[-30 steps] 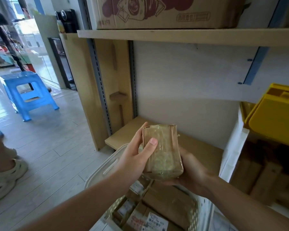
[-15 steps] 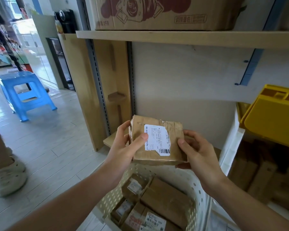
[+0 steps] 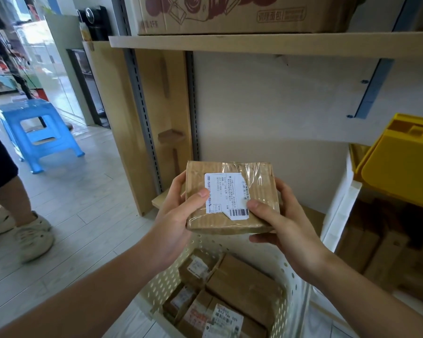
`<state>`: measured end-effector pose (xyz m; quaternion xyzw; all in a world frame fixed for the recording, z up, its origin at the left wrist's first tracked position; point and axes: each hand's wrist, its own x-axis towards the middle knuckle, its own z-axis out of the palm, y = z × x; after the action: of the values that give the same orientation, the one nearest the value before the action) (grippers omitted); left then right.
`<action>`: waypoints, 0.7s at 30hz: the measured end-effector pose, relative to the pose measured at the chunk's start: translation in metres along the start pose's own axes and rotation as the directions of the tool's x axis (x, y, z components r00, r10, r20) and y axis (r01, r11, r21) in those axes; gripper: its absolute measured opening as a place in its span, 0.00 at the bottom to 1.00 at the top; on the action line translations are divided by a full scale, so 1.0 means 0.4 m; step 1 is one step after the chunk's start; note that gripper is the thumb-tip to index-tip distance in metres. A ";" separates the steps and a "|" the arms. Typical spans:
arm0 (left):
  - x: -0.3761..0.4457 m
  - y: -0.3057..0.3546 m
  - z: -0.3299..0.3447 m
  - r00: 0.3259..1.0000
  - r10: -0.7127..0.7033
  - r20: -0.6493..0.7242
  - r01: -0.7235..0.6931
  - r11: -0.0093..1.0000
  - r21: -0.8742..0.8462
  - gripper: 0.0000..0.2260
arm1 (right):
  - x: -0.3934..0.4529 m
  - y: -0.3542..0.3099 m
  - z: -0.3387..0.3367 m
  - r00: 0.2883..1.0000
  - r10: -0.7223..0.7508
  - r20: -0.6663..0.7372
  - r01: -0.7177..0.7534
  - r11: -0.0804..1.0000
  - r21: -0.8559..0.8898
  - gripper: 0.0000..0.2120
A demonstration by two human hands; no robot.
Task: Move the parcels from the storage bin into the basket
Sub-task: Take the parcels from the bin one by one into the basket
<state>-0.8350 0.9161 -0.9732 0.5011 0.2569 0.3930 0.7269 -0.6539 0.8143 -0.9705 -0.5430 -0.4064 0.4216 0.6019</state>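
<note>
Head view: the brown parcel (image 3: 231,197) has been turned label-up since a second ago, now clamped level between the left hand (image 3: 178,213) and right hand (image 3: 276,220), above the perforated basket (image 3: 292,284); lowering in looks next
</note>
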 end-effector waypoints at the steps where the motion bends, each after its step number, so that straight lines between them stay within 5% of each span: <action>1: 0.000 0.000 0.000 1.000 0.000 -0.004 0.000 1.000 0.019 0.35 | 0.003 0.002 0.000 1.000 -0.006 -0.017 0.006 1.000 0.017 0.36; 5: -0.001 0.004 -0.004 0.999 0.023 -0.040 -0.016 0.985 0.173 0.28 | 0.017 0.007 -0.004 0.990 -0.016 -0.140 0.036 0.990 0.140 0.40; 8: -0.002 0.007 -0.013 0.998 -0.001 -0.061 0.008 0.994 0.112 0.19 | 0.027 -0.002 -0.018 0.978 -0.063 -0.200 0.117 0.956 0.268 0.47; 11: -0.015 0.008 -0.007 0.996 -0.080 0.028 0.076 0.992 0.105 0.20 | 0.025 -0.014 -0.021 0.975 -0.107 -0.197 0.169 0.928 0.332 0.33; 15: -0.031 -0.003 0.021 0.993 -0.115 0.012 0.109 0.964 0.244 0.29 | 0.020 -0.018 -0.023 0.966 -0.152 -0.209 0.188 0.968 0.165 0.13; 21: -0.025 -0.002 0.024 0.986 -0.098 -0.136 0.122 0.975 0.185 0.29 | -0.001 -0.018 -0.012 0.967 -0.255 -0.007 0.255 0.966 -0.031 0.26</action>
<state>-0.8330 0.9026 -0.9708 0.5283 0.3664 0.3563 0.6780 -0.6491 0.8122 -0.9637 -0.4975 -0.4758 0.3316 0.6451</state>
